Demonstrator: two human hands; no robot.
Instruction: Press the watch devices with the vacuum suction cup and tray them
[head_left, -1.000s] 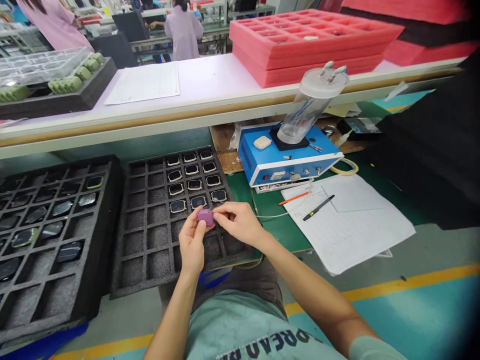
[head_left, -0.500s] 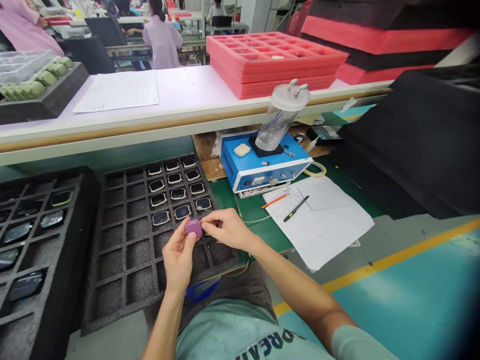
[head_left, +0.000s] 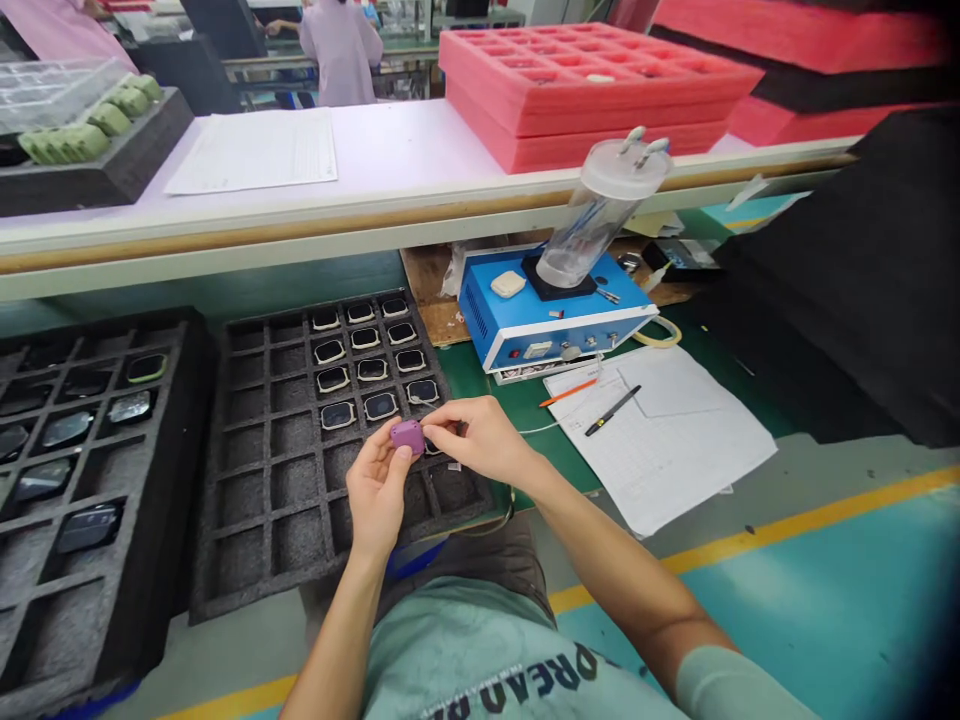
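Purple plastic piece is being pinched between curled fingers of the left hand and fingertips of the right hand, much as earlier.

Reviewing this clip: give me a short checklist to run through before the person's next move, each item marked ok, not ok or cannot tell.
1. Purple piece held: ok, the left hand cradles it.
2. What the right hand pinches at the piece's edge: cannot tell, its fingers hide it.
3. Purple piece's underside: cannot tell, the left hand hides it.
4. Dark framed pieces sitting one per cell in the foam tray: ok.
5. Black pen lying on the paper sheet, apart from the hands: ok.
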